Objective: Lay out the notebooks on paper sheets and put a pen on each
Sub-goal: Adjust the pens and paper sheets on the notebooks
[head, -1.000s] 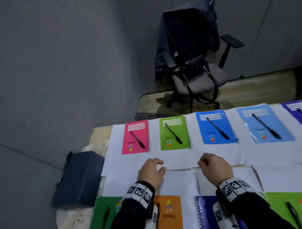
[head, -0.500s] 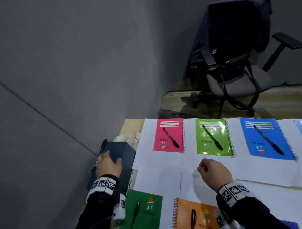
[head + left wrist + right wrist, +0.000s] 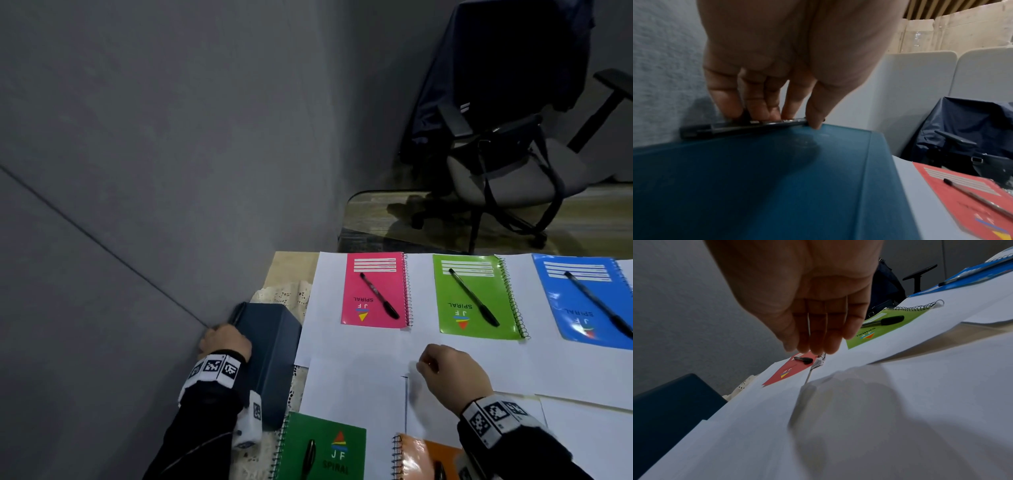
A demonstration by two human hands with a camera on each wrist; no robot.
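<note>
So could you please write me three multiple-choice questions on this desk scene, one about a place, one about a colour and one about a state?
1. Where is the left hand?
A. At the far edge of the dark blue box, on a pen
B. On the pink notebook
C. On the office chair

2. What colour is the notebook next to the pink one in the far row?
A. Orange
B. Light green
C. Purple

3. What is the right hand doing?
A. Holding a pen
B. Lifting a notebook
C. Holding nothing, fingers loosely bent above the paper sheets

Answers:
1 A: the left wrist view shows the fingers pinching the pen at the box's edge.
2 B: the light green notebook lies beside the pink one.
3 C: the right wrist view shows nothing in the hand.
</note>
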